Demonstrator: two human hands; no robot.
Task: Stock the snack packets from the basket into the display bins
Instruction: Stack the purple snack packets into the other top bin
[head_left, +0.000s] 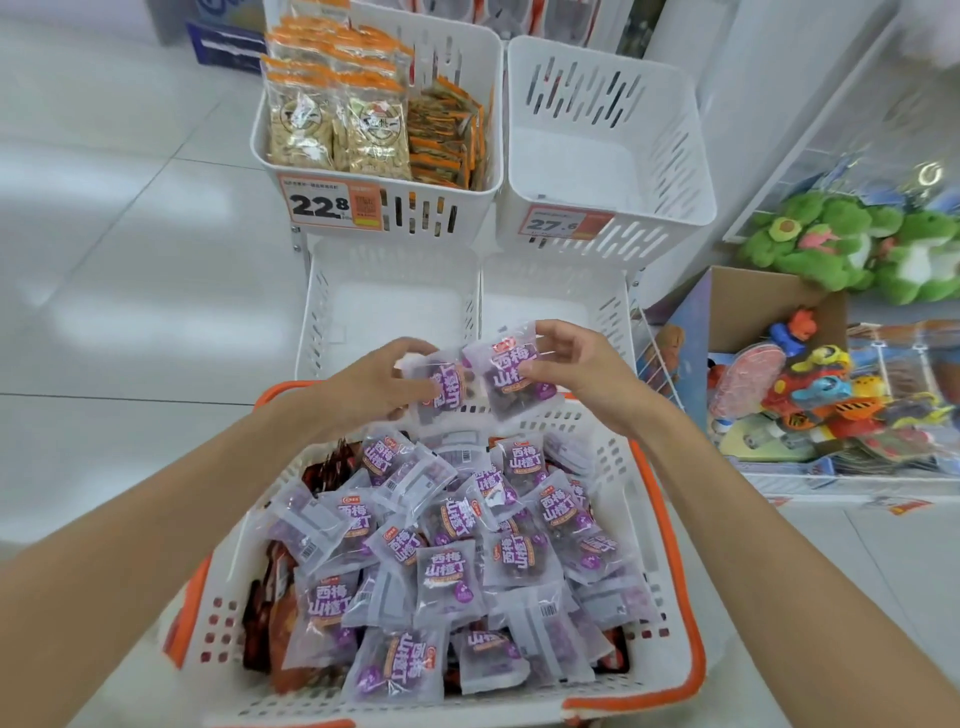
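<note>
**Two packets lifted, bins waiting just beyond**

You are in the carry step. Your left hand (384, 379) pinches the left packet (441, 387), thumb on its face and fingers behind. Your right hand (576, 374) pinches the right packet (511, 374) the same way by its right edge. The two purple packets touch or overlap in the middle, and both hang over the far rim of the basket (649, 519), clear of the pile (447, 566) lying in it.

Just past your hands sit two low bins side by side, the near-left bin (395, 312) and the near-right bin (540, 296). No packets show in either. Behind and above them, the far-right bin (582, 156) also shows a bare floor, while the far-left bin (457, 62) is packed with orange-topped packs.

Little of the job looks done, since the basket is heaped with purple packets, with red ones (275, 623) under them on the left.

The next move probably calls for a short reach forward and down into one of the near bins. Which bin takes this snack, you cannot tell from here. Set the packets flat and face up, then let go with both hands.
</note>
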